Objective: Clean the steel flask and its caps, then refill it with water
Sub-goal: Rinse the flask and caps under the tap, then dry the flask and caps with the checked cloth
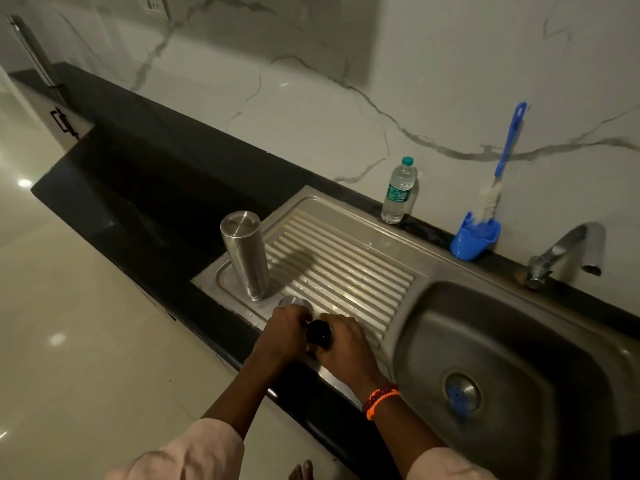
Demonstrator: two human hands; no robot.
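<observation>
1. A person stands at a stainless steel sink unit (408, 271) set in a black stone counter (145, 168), seen from above.
2. The tall cylindrical brushed-steel flask (245, 254) stands on end at the left corner of the ribbed draining board (343, 268), a flat steel end facing up. Its long axis is vertical.
3. Both hands meet at the board's front edge, just in front of the flask. The left hand (285, 332) curls over a small rounded steel cap (294, 303). The right hand (346, 344) grips a small glossy black cap (319, 335), held between the two hands.
4. The flask lies forward and slightly left of the hands, near but not touching them; the left hand is nearer.
5. The sink's basin and its curved steel tap (568, 252) lie to the right, on the right hand's side.
6. By the marble wall stand a clear plastic water bottle with a green cap (398, 192) and a blue-handled bottle brush (498, 174) resting in a blue plastic cup (472, 239).
7. Judgement: the caps appear to be in hand now; the flask still needs refilling.
</observation>
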